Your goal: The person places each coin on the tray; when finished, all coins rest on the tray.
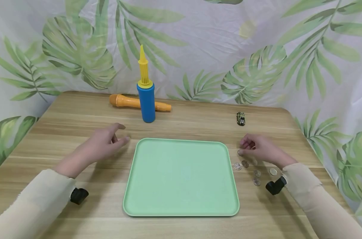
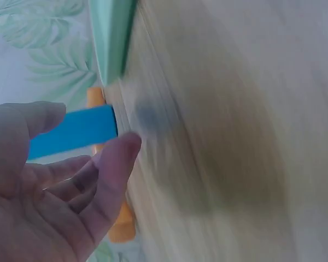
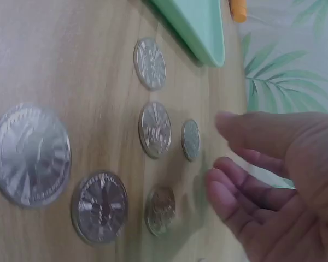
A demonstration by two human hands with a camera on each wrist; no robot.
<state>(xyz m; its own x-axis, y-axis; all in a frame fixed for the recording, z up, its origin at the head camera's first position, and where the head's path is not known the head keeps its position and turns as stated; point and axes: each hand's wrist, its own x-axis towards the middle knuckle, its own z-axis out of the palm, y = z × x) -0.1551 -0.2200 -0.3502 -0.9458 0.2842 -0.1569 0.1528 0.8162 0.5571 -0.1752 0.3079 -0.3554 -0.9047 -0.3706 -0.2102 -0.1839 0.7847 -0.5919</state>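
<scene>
Starting closest in, there's a green tray [image 1: 181,204], long side running left to right, on a wooden table [image 1: 100,225], with some coins [image 1: 256,181] lying flat just off its right edge. Bit farther out, one hand on either side. The right hand [image 1: 262,149] is the nearer one, basically over the coins, thumb and fingers loosely bent with a gap between, nothing visible in its grip. The farthest coin [image 3: 190,140] lies just under those fingertips; it's round, so no long axis to line up with, and the tray sits left of it. Left hand [image 1: 101,144] is across the tray, relaxed, fingers parted, holding nothing. Past that: blue-and-yellow pump [image 1: 146,103] standing upright, toy car [image 1: 240,118] off right, orange microphone [image 1: 127,101] lying behind the pump, then leafy cloth [image 1: 205,43].
</scene>
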